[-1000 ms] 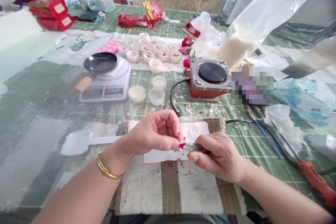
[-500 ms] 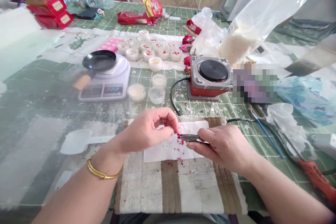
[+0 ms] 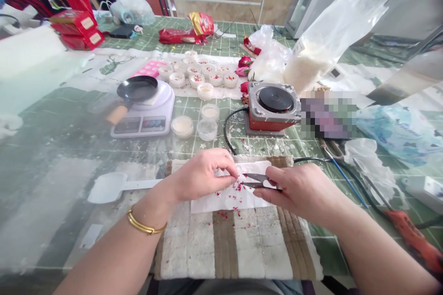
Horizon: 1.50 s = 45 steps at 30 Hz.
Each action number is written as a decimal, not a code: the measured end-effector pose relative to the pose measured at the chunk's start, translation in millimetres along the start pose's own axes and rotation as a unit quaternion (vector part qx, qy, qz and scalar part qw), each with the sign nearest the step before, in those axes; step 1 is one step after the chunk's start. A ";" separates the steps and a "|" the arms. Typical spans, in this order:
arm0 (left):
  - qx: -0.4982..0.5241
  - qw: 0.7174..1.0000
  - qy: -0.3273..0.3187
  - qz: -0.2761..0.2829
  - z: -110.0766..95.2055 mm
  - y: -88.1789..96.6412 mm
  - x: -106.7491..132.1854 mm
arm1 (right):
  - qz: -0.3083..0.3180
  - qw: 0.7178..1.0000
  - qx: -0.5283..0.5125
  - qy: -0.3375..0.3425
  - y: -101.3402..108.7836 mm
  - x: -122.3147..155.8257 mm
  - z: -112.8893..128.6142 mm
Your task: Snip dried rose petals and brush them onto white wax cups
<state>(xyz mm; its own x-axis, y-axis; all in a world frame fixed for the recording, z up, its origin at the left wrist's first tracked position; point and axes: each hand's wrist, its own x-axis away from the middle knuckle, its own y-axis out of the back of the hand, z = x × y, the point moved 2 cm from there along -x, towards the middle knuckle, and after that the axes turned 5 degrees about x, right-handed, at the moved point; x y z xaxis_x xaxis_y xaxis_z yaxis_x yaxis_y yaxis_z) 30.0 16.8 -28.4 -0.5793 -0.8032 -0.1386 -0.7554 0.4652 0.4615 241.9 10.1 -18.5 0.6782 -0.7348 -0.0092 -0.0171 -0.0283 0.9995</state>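
Observation:
My left hand point(image 3: 204, 173) is pinched shut on a small red petal piece just above a white paper sheet point(image 3: 221, 200). My right hand point(image 3: 297, 189) grips small metal snips point(image 3: 256, 180), whose blades stand apart and point left at the pinched fingertips. Red petal bits point(image 3: 237, 189) lie scattered on the paper and on the striped cloth mat point(image 3: 238, 244) beneath it. A gold bangle point(image 3: 141, 226) circles my left wrist.
Behind the mat stand a white kitchen scale point(image 3: 145, 110) with a black pan point(image 3: 136, 88), a small red hotplate point(image 3: 273, 103) with its cable, and several small cups point(image 3: 204, 73) of white wax. A white scoop point(image 3: 107, 187) lies left; an orange-handled tool point(image 3: 411, 235) and bags lie right.
The snips' blades have come apart and my hands have shifted slightly up over the paper. More red bits lie on the sheet. The camera view has tilted a little.

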 end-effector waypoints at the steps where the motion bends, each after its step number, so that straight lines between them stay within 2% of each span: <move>1: -0.010 1.000 -0.011 0.006 -0.3 0.4 0.4 | 0.012 1.000 0.003 -0.009 2.5 1.1 -1.6; 7: -0.094 0.994 -0.056 0.007 -8.0 0.7 0.8 | 0.072 0.994 -0.007 -0.084 18.2 12.0 -7.4; 11: -0.161 0.986 -0.046 0.002 -13.2 -2.4 -0.8 | 0.096 0.984 -0.036 -0.143 22.0 28.3 -14.6; 15: -0.182 0.981 -0.063 -0.025 -15.2 -6.1 -1.1 | 0.102 0.971 -0.056 -0.209 18.2 53.9 -29.6; 20: -0.197 0.975 -0.065 -0.076 -17.7 -3.0 -0.8 | 0.141 0.948 -0.081 -0.272 6.6 88.6 -48.1; 24: -0.232 0.967 -0.069 -0.079 -22.3 0.5 -1.7 | 0.145 0.937 -0.065 -0.312 -0.1 103.1 -54.6; 29: -0.260 0.961 -0.031 -0.085 -25.7 2.3 -2.3 | 0.146 0.936 -0.089 -0.309 -5.4 100.4 -50.7; 33: -0.277 0.959 -0.021 -0.058 -28.4 3.5 -1.0 | 0.131 0.948 -0.098 -0.273 -9.9 101.7 -48.0; 37: -0.295 0.954 0.028 -0.039 -34.8 7.8 2.2 | 0.130 0.957 -0.045 -0.257 -10.7 108.6 -47.9; 40: -0.303 0.952 0.032 -0.008 -38.4 8.9 6.7 | 0.133 0.960 -0.004 -0.244 -6.2 107.4 -44.5; 42: -0.312 0.949 0.034 0.010 -36.7 8.7 12.3 | 0.141 0.962 0.002 -0.235 -3.9 103.4 -41.2; 45: -0.322 0.944 0.074 0.007 -27.4 9.8 25.3 | 0.142 0.963 0.004 -0.231 -3.9 97.6 -38.9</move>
<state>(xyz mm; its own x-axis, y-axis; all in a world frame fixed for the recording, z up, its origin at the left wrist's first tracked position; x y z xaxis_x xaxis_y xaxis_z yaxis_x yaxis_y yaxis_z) 16.3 -9.2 -3.3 -0.5018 -0.8645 -0.0270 -0.3774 0.1907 0.9062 336.7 -35.2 -22.1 0.2468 -0.9362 0.2504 -0.1607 0.2153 0.9632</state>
